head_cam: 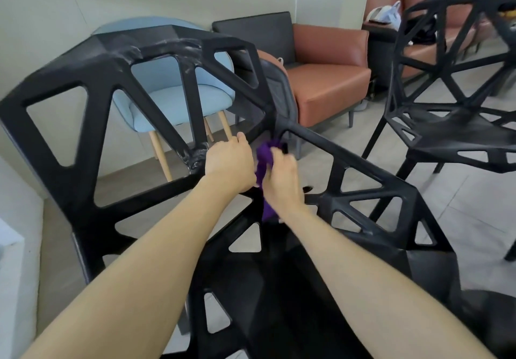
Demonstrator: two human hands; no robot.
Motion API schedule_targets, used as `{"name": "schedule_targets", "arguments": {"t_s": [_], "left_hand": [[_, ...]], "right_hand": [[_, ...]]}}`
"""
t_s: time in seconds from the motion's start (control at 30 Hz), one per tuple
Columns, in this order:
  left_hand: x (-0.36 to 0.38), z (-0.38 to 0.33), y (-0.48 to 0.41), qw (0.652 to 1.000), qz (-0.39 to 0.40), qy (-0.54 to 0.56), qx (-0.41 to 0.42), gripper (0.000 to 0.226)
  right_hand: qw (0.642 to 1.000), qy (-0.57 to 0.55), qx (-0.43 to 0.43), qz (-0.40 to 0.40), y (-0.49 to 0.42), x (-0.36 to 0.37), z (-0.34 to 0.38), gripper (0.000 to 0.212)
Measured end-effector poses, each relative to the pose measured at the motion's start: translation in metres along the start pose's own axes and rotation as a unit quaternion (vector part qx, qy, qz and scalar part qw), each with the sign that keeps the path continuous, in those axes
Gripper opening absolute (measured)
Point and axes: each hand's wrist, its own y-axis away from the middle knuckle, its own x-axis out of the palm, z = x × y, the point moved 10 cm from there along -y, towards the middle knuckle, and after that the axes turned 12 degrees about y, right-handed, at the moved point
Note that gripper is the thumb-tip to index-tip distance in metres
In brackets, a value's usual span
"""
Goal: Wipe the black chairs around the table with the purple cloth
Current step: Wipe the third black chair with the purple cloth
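Observation:
A black lattice chair (92, 85) fills the foreground, its backrest at the left and its seat below my arms. My left hand (227, 160) grips a strut where the backrest meets the seat. My right hand (282, 183) holds the bunched purple cloth (264, 163) against the same junction, just right of my left hand. Part of the cloth hangs below my right palm. Pale wet streaks show along the backrest's top rail. A second black lattice chair (458, 124) stands at the right.
A light blue chair (173, 102) with wooden legs stands behind the backrest. A brown leather armchair (326, 79) sits by the back wall, and bags lie on another brown seat (391, 12) at the far right. The floor (474, 208) is pale tile.

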Motion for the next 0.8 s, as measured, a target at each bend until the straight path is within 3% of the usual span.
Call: {"name": "schedule_targets", "arguments": {"t_s": [0.17, 0.27, 0.47, 0.57, 0.7, 0.73, 0.8], "left_hand": [[-0.001, -0.003, 0.000, 0.999, -0.004, -0.035, 0.010, 0.085], [-0.002, -0.002, -0.001, 0.999, -0.010, -0.027, 0.013, 0.082], [-0.004, 0.003, 0.002, 1.000, -0.009, -0.002, 0.014, 0.083], [-0.004, 0.003, 0.004, 1.000, -0.002, 0.002, 0.016, 0.082], [-0.004, 0.005, 0.006, 1.000, -0.004, 0.005, 0.008, 0.089], [-0.004, 0.005, 0.007, 1.000, -0.006, 0.009, 0.008, 0.090], [-0.004, 0.004, 0.007, 1.000, -0.005, 0.010, 0.007, 0.091]], "right_hand": [[0.999, -0.002, 0.018, -0.031, -0.051, -0.040, 0.022, 0.037], [0.997, 0.063, -0.046, 0.023, -0.012, -0.011, 0.010, 0.050], [0.933, 0.255, -0.201, 0.156, 0.072, 0.043, -0.001, 0.034], [0.922, 0.268, -0.208, 0.187, 0.064, 0.042, 0.007, 0.026], [0.879, 0.396, -0.174, 0.200, 0.056, 0.021, -0.012, 0.030], [0.877, 0.418, -0.140, 0.190, 0.047, 0.004, -0.023, 0.030], [0.906, 0.391, -0.090, 0.137, 0.023, -0.040, -0.033, 0.036]]}}
